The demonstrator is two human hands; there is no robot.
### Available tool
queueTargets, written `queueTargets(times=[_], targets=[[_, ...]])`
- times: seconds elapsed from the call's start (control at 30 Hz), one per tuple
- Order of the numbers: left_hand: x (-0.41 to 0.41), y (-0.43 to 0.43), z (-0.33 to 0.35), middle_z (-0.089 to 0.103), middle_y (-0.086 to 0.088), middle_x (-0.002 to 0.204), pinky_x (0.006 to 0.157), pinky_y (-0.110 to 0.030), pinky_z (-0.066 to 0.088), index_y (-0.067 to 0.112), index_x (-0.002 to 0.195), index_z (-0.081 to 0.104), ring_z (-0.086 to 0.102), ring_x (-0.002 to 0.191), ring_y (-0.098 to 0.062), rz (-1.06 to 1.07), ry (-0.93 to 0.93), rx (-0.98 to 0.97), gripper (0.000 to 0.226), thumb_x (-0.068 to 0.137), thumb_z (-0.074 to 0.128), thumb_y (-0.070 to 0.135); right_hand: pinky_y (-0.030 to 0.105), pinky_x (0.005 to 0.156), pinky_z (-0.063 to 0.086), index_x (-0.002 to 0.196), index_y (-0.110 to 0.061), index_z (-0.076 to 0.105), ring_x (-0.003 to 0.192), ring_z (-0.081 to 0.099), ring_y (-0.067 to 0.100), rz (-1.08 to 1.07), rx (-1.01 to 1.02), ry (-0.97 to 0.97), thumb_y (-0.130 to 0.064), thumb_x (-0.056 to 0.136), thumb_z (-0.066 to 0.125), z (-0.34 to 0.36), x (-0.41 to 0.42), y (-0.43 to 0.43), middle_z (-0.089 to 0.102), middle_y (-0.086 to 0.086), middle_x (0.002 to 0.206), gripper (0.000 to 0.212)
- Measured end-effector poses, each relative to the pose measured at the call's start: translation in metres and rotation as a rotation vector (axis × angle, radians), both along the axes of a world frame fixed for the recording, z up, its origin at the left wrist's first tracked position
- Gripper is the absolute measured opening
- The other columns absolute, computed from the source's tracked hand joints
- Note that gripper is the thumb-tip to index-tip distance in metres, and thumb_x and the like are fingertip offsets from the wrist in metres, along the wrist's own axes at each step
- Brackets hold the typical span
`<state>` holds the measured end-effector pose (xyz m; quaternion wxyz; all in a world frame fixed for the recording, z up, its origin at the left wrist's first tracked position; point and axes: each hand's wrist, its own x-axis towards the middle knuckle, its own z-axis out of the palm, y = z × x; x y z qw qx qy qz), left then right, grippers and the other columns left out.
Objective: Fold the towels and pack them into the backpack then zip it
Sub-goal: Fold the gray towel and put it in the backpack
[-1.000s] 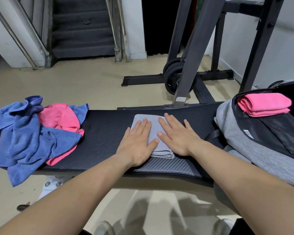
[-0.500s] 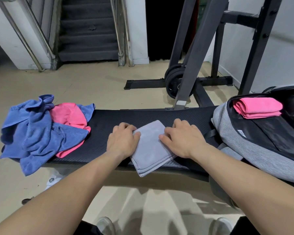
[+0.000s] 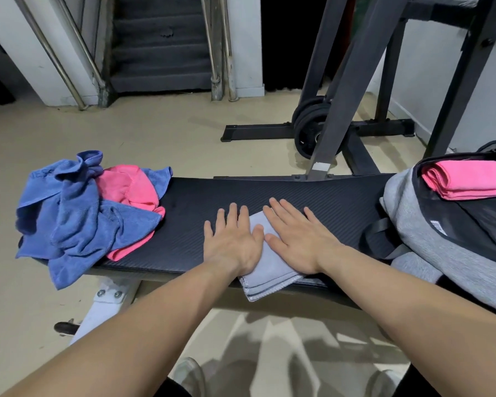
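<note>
- Grey towel (image 3: 269,270): folded to a small layered rectangle, lying askew on the bench (image 3: 312,202), stitched near corner overhanging the front edge.
- Left hand (image 3: 232,242): flat, fingers straight, pressing the towel's left side.
- Right hand (image 3: 295,236): flat, fingers spread, pressing its right side.
- Backpack (image 3: 430,239): grey, open at the bench's right end, folded pink towel (image 3: 467,179) inside.
- Blue towels (image 3: 78,219): crumpled with an unfolded pink one at the left end.

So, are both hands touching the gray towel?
Touching. The head view shows the left hand and the right hand lying flat on the gray towel, pressing it onto the bench.
</note>
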<state>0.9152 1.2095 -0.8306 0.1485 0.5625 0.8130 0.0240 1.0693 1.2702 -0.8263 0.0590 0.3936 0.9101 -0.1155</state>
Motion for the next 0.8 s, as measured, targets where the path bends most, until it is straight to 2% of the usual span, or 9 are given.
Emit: queueTargets(times=[0.1, 0.2, 0.27, 0.33, 0.4, 0.5, 0.63, 0.73, 0.8], targets=[[-0.004, -0.001, 0.004, -0.009, 0.005, 0.168, 0.124, -0.049, -0.004, 0.023, 0.161, 0.002, -0.011, 0.155, -0.021, -0.018, -0.072, 0.013, 0.062, 0.104, 0.012, 0.046, 0.046, 0.125, -0.004, 0.16, -0.029, -0.007, 0.152, -0.017, 0.009, -0.011, -0.032, 0.032, -0.054, 0.104, 0.016, 0.003, 0.0, 0.0, -0.014, -0.011, 0.167, 0.066], [-0.015, -0.005, 0.008, 0.016, -0.001, 0.166, 0.123, -0.048, 0.01, 0.022, 0.152, 0.03, 0.007, 0.153, -0.022, -0.068, -0.126, 0.083, 0.056, 0.1, 0.029, 0.042, 0.045, 0.123, 0.014, 0.161, -0.027, 0.012, 0.151, 0.012, 0.02, 0.006, 0.026, 0.053, -0.052, 0.102, 0.026, 0.016, -0.001, 0.002, 0.018, -0.001, 0.164, 0.065], [-0.022, -0.01, 0.015, 0.043, 0.001, 0.142, 0.114, -0.043, 0.029, 0.024, 0.126, 0.049, 0.028, 0.139, -0.022, -0.077, -0.171, 0.145, 0.041, 0.09, 0.047, 0.044, 0.044, 0.114, 0.03, 0.156, -0.026, 0.026, 0.137, 0.031, 0.025, 0.0, 0.061, 0.077, -0.045, 0.1, 0.036, 0.028, 0.002, 0.006, 0.038, 0.003, 0.149, 0.061], [-0.025, -0.012, 0.025, 0.048, 0.005, 0.117, 0.101, -0.041, 0.04, 0.027, 0.107, 0.05, 0.036, 0.121, -0.021, -0.09, -0.22, 0.157, 0.032, 0.082, 0.061, 0.043, 0.043, 0.106, 0.038, 0.147, -0.027, 0.041, 0.128, 0.038, 0.024, -0.041, -0.015, 0.099, -0.038, 0.093, 0.048, 0.037, 0.008, 0.01, 0.046, 0.001, 0.135, 0.055], [-0.027, -0.011, 0.035, 0.053, 0.008, 0.103, 0.09, -0.041, 0.046, 0.028, 0.097, 0.048, 0.044, 0.108, -0.019, -0.13, -0.234, 0.156, 0.032, 0.078, 0.069, 0.043, 0.041, 0.097, 0.043, 0.126, -0.03, 0.054, 0.117, 0.045, 0.022, -0.086, -0.137, 0.112, -0.038, 0.086, 0.058, 0.041, 0.015, 0.014, 0.049, -0.004, 0.117, 0.042], [-0.031, -0.006, 0.044, 0.061, 0.007, 0.089, 0.074, -0.042, 0.049, 0.027, 0.091, 0.046, 0.055, 0.087, -0.016, -0.157, -0.296, 0.155, 0.039, 0.078, 0.077, 0.046, 0.033, 0.077, 0.046, 0.102, -0.029, 0.054, 0.094, 0.054, 0.014, -0.14, -0.242, 0.116, -0.041, 0.078, 0.07, 0.042, 0.021, 0.022, 0.051, -0.007, 0.102, 0.032], [-0.033, 0.0, 0.048, 0.062, 0.008, 0.087, 0.06, -0.036, 0.041, 0.029, 0.092, 0.045, 0.057, 0.081, -0.015, -0.076, -0.213, 0.22, 0.047, 0.074, 0.078, 0.058, 0.029, 0.064, 0.04, 0.098, -0.024, 0.049, 0.085, 0.057, 0.012, -0.171, -0.239, 0.19, -0.04, 0.085, 0.073, 0.045, 0.026, 0.031, 0.059, -0.007, 0.096, 0.033], [-0.034, 0.009, 0.049, 0.062, 0.008, 0.095, 0.066, -0.035, 0.041, 0.03, 0.101, 0.051, 0.058, 0.09, -0.02, 0.026, -0.09, 0.255, 0.053, 0.073, 0.073, 0.068, 0.028, 0.062, 0.038, 0.1, -0.022, 0.047, 0.083, 0.055, 0.014, -0.216, -0.19, 0.286, -0.034, 0.089, 0.072, 0.046, 0.022, 0.035, 0.057, -0.006, 0.094, 0.03], [-0.036, 0.015, 0.047, 0.063, 0.005, 0.1, 0.073, -0.036, 0.046, 0.029, 0.103, 0.055, 0.059, 0.096, -0.023, 0.094, -0.154, 0.26, 0.048, 0.075, 0.074, 0.063, 0.029, 0.061, 0.04, 0.099, -0.021, 0.048, 0.08, 0.058, 0.016, -0.264, -0.2, 0.35, -0.028, 0.089, 0.073, 0.045, 0.017, 0.037, 0.062, -0.005, 0.088, 0.028]])
